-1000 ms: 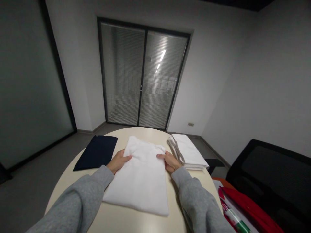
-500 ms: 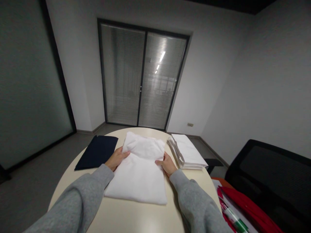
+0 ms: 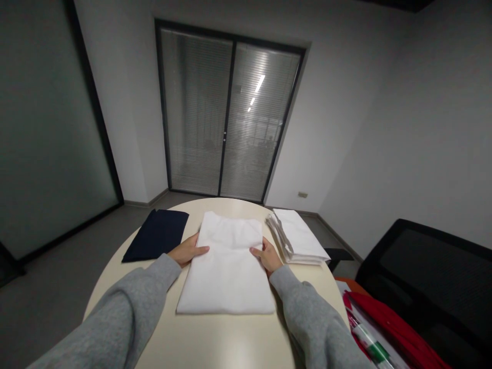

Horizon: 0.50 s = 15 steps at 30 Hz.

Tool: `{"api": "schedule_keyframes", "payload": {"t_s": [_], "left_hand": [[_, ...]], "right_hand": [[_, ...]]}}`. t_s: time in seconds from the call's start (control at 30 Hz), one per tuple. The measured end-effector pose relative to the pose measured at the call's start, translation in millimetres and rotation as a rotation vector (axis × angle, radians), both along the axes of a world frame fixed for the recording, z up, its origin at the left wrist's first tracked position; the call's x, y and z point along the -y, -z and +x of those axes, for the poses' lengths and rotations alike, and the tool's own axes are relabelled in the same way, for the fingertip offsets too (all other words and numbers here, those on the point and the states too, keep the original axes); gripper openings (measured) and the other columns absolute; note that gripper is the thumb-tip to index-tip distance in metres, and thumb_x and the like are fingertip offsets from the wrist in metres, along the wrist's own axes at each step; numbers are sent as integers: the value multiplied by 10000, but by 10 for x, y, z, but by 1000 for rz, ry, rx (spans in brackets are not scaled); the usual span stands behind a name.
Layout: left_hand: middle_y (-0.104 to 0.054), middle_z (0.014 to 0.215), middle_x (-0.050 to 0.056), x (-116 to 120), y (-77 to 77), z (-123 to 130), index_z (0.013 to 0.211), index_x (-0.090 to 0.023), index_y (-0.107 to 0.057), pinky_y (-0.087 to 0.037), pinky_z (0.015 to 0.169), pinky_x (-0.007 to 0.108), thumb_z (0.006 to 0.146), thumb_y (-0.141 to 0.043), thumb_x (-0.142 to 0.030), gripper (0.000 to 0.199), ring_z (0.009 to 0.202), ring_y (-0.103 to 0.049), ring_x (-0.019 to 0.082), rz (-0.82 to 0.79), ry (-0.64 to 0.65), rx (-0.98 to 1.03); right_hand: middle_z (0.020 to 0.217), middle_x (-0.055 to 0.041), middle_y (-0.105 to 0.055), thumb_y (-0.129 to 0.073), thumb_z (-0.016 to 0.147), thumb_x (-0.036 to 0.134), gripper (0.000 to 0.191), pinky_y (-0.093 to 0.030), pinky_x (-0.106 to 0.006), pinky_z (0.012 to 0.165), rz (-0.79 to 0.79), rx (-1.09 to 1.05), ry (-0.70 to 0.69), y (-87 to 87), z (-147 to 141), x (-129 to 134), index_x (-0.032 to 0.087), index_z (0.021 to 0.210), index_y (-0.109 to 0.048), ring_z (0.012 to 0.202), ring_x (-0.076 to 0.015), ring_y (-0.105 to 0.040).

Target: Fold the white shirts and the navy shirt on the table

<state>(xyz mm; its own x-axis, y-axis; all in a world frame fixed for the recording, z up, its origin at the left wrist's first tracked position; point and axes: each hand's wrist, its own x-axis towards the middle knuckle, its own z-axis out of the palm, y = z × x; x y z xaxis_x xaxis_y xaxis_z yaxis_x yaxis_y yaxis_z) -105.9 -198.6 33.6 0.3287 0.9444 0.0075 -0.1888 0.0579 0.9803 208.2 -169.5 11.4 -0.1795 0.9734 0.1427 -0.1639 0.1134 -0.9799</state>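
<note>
A folded white cloth (image 3: 229,277) lies in the middle of the round table, its near edge fairly straight. My left hand (image 3: 188,249) grips its left side, thumb on top and fingers underneath. On the right side, my right hand (image 3: 268,255) holds the cloth the same way, fingertips partly hidden below it. A folded dark blue cloth (image 3: 157,236) rests left of my left hand. To the right of my right hand sits a stack of folded white cloth (image 3: 300,238), its layered edge facing left.
The cream round table (image 3: 215,341) carries all the cloths. A black mesh chair (image 3: 430,277) stands at the right, with a red item (image 3: 395,323) and a clear-and-green package (image 3: 371,343) beside the table edge. Glass doors with blinds (image 3: 226,118) are beyond.
The white cloth has shifted slightly right and lies flatter and straighter, its far end less rumpled. Both hands still hold its sides. The camera view has moved a little.
</note>
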Motion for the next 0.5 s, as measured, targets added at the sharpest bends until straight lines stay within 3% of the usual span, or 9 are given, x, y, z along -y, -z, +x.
{"api": "schedule_keyframes", "payload": {"t_s": [0.13, 0.33, 0.5], "left_hand": [[-752, 1194, 188, -36, 60, -20, 1296, -119, -623, -555, 957, 455, 506, -1010, -401, 923, 1082, -722, 358, 9, -14, -19], [-783, 1111, 148, -36, 34, 0, 1232, -119, -665, -561, 916, 434, 519, -987, -327, 810, 1009, -741, 333, 42, -151, 22], [-802, 946, 122, -27, 18, 6, 1027, -105, -738, -567, 887, 446, 495, -972, -335, 625, 946, -744, 338, 51, -258, -35]], "right_hand": [[959, -51, -793, -895, 566, 354, 575, -581, -381, 810, 24, 9, 11, 35, 35, -42, 196, 1075, -678, 869, -254, -725], [934, -45, -796, -884, 585, 362, 492, -577, -369, 802, 72, 0, 64, 28, 26, -34, 195, 1014, -710, 848, -243, -718], [844, -54, -787, -916, 550, 373, 439, -588, -427, 846, 138, 43, 102, -20, 43, -7, 206, 920, -748, 899, -289, -719]]}}
